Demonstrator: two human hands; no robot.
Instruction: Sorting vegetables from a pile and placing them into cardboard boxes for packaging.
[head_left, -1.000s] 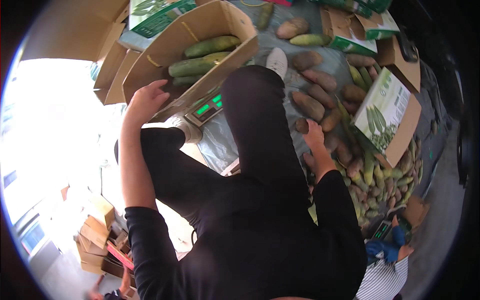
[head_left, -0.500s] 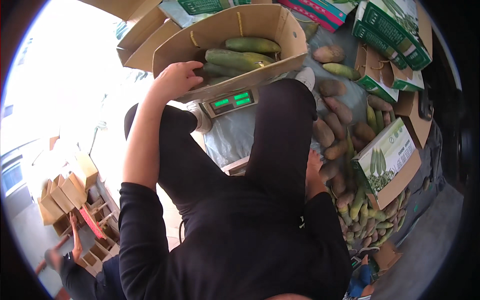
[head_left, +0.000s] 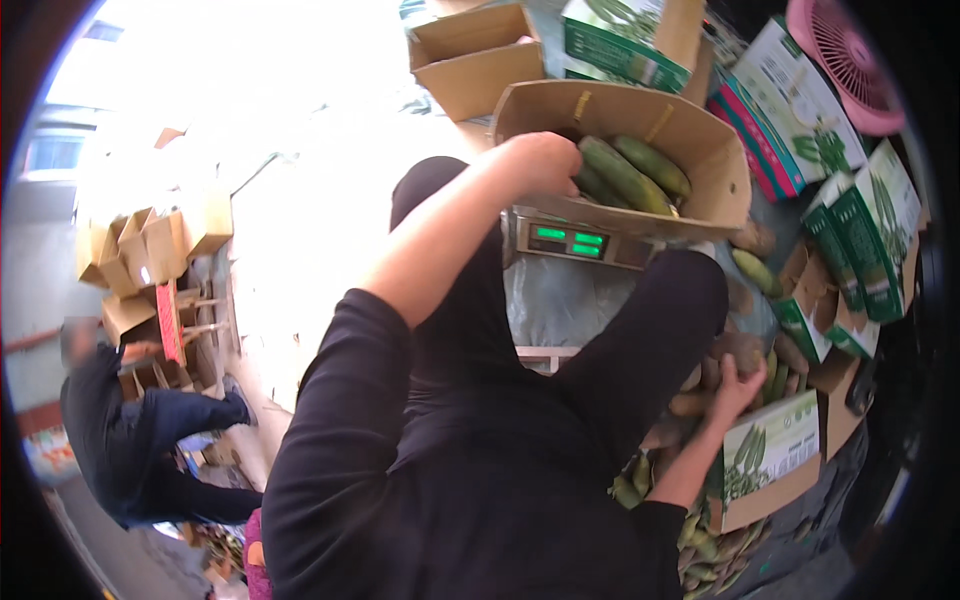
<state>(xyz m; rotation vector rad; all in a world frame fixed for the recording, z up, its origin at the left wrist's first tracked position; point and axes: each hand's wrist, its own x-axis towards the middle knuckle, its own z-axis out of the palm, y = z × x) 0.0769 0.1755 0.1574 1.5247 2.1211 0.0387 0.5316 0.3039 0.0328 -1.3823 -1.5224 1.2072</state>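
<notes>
My left hand (head_left: 548, 163) reaches over the near left corner of an open cardboard box (head_left: 725, 165). Its fingers curl down inside, closed, and what they hold, if anything, is hidden. Beside them lie several long green radish-like vegetables (head_left: 628, 177). The box rests on a scale (head_left: 570, 240) with lit green displays, in front of my knees. Out to the right, past my right knee, my right hand (head_left: 738, 388) has its fingers around a thick brown root vegetable (head_left: 738, 350) at the pile.
A green-and-white carton (head_left: 770, 450) stands right of my right forearm, by heaped vegetables (head_left: 705, 555). More cartons (head_left: 880, 240) and a pink fan (head_left: 848, 60) are at far right. Another cardboard box (head_left: 480, 65) sits behind. Leftward, a person (head_left: 135, 420) works among boxes.
My view has turned, shifting the box and scale rightward and down in the picture. My right hand has come into view, gripping a root. My left hand's fingers have curled into the box.
</notes>
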